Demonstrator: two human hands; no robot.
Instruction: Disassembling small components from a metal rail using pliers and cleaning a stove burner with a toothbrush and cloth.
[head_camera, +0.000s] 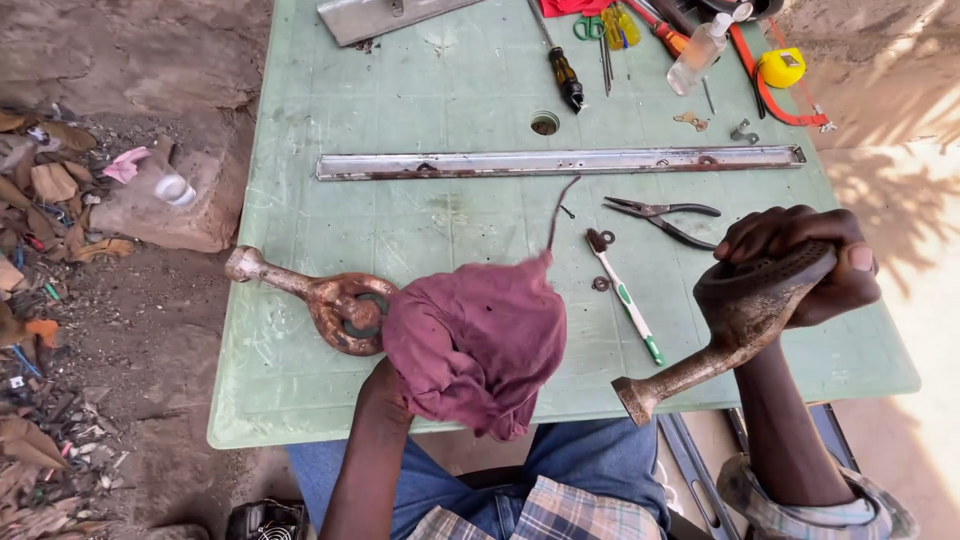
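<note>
Head view: right hand (800, 262) closed around the round head of a rusty cast-metal burner (735, 318), its tube pointing down-left past the edge of the pale green table (300, 390). Left hand (385, 395) mostly hidden under a crumpled maroon cloth (475, 340); seems to grip it, fingers not visible. A second rusty burner with ring head (335, 300) lies on the table just beside the cloth. Green-white toothbrush (625, 295), pliers (660, 215), long metal strip (560, 162) nearby. Risk, judged: the held burner hangs off the table over the lap; a loose grip could drop it, and the cloth could sweep the small washers (600, 284) off.
</note>
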